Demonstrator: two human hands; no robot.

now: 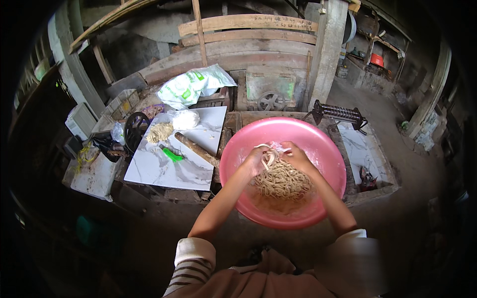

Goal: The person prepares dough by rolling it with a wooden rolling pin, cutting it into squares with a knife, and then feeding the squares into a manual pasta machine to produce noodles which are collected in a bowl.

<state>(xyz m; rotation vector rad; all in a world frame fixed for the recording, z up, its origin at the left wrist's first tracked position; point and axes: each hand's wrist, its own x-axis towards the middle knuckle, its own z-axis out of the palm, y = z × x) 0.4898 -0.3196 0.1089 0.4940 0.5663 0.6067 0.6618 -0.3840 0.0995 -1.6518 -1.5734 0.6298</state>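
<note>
A wide pink basin (238,179) holds a heap of beige noodles (285,184) dusted with pale powder. My left hand (254,162), at the left of the heap, has its fingers closed on pale, thick noodle strands (271,158) lifted above the rest. My right hand (297,158) is across from it, fingers curled round something pale at the top of the heap, too small to make out clearly. Both hands are inside the basin, close together.
Left, a marble-patterned board (161,171) bears dough (159,133), a white bag (185,120), a wooden rolling pin (196,149) and a green-handled tool (171,154). Right stands a metal roller cutter (337,113) above a tiled slab (355,149). A large sack (191,87) and wheeled machinery (271,102) are behind.
</note>
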